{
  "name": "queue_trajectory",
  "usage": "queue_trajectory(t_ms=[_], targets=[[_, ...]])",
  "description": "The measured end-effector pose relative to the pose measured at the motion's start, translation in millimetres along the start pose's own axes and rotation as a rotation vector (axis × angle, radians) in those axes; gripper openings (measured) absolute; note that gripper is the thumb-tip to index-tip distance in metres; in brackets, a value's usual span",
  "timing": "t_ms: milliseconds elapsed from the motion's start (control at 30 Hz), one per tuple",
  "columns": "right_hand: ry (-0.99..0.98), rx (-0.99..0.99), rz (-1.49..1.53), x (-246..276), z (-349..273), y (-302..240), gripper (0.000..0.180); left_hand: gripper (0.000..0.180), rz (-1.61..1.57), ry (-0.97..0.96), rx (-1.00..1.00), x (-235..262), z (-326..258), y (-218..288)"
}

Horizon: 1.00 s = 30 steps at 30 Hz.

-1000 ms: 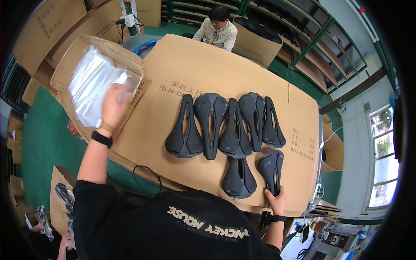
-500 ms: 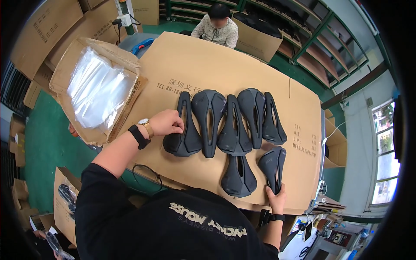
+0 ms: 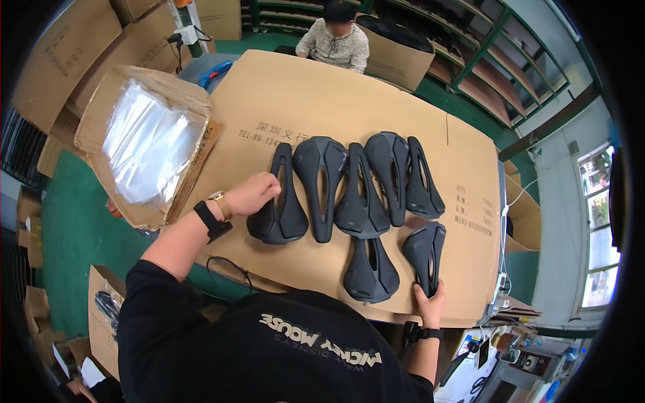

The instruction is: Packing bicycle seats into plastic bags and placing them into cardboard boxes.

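Several black bicycle saddles, each with a slot down the middle, lie on the cardboard-topped table. Most form a side-by-side row with noses pointing alternately away and toward me. At the row's left end, my left hand (image 3: pixel 251 195) has curled fingers at the edge of a saddle (image 3: pixel 282 218); its fingertips are partly hidden. My right hand (image 3: pixel 431 305) is closed round the nose of another saddle (image 3: pixel 423 250) near the table's right front. Between my hands, one more saddle (image 3: pixel 370 279) lies below the row, its narrow end against the middle saddle (image 3: pixel 363 208).
An open carton (image 3: pixel 195 164) of clear plastic bags (image 3: pixel 148 144) stands left of the saddles. A person (image 3: pixel 334 41) sits beyond the far edge, near a large carton (image 3: pixel 393 57) and green shelving (image 3: pixel 494 74). A dark cable (image 3: pixel 228 260) loops at the near left edge.
The leftmost saddle has shifted slightly left with my left hand, widening the gap to its neighbour. My right hand keeps its grip on its saddle. The whole view has shifted a little.
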State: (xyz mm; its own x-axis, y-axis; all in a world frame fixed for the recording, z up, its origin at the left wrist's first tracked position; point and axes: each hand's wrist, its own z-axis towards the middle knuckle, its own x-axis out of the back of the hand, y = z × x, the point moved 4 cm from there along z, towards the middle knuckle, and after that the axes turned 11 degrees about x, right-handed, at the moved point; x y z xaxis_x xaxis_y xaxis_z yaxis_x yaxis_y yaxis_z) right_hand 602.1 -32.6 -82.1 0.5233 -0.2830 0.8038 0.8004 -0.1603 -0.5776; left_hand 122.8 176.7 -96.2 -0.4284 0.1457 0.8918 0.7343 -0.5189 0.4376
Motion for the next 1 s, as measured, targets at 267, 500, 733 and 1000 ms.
queue_trajectory(t_ms=[267, 500, 733, 1000], targets=[[-0.005, -0.058, -0.005, 4.2, -2.0, 0.3, 0.046, 0.026, -0.878, 0.014, 0.692, 67.5, -41.7, 13.5], [-0.005, -0.082, -0.083, 3.0, 0.9, 0.6, 0.047, 0.015, -0.205, -0.026, 0.183, 42.2, -13.6, 27.5], [-0.010, -0.071, -0.121, -2.3, -3.4, 14.7, 0.055, 0.011, -0.163, -0.300, 0.089, -5.2, 21.1, -11.9], [0.022, -0.094, -0.144, -0.8, -6.8, 17.4, 0.057, 0.014, 0.017, -0.257, 0.044, 2.7, 22.4, 9.4]])
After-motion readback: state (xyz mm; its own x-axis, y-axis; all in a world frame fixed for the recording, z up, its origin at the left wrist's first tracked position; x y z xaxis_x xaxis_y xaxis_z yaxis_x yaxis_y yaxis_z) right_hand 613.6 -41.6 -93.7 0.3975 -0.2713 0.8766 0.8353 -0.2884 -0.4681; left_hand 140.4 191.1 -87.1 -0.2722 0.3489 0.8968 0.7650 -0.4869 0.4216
